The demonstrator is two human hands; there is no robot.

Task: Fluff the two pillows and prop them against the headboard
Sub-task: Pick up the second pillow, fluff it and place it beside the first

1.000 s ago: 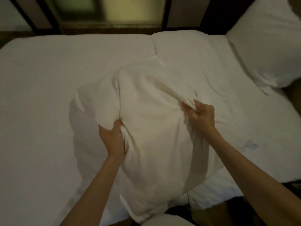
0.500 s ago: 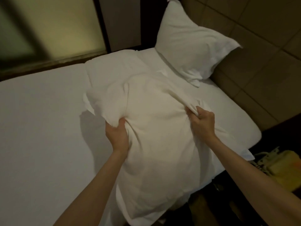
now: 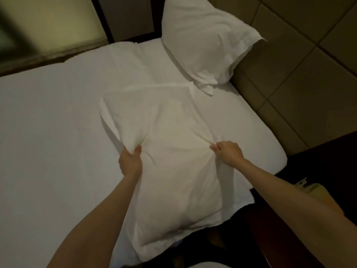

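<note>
A white pillow [image 3: 173, 151] is held up over the near edge of the bed, its lower end hanging past the mattress. My left hand [image 3: 130, 161] pinches a fold of its cover on the left side. On the right side, my right hand [image 3: 229, 152] grips another bunch of the cover. A second white pillow [image 3: 204, 41] leans upright against the padded tan headboard [image 3: 289, 78] at the top right, one corner resting on the sheet.
The bed [image 3: 48, 132] with its white sheet fills the left and centre. A dark frame and frosted panel [image 3: 58, 22] stand behind it. At the right a dark bedside table [image 3: 309, 161] carries a yellowish object [image 3: 316, 192].
My view has swung right, bringing the headboard and the leaning pillow further into sight. The held pillow has flattened and spread out, and both hands have kept their grip.
</note>
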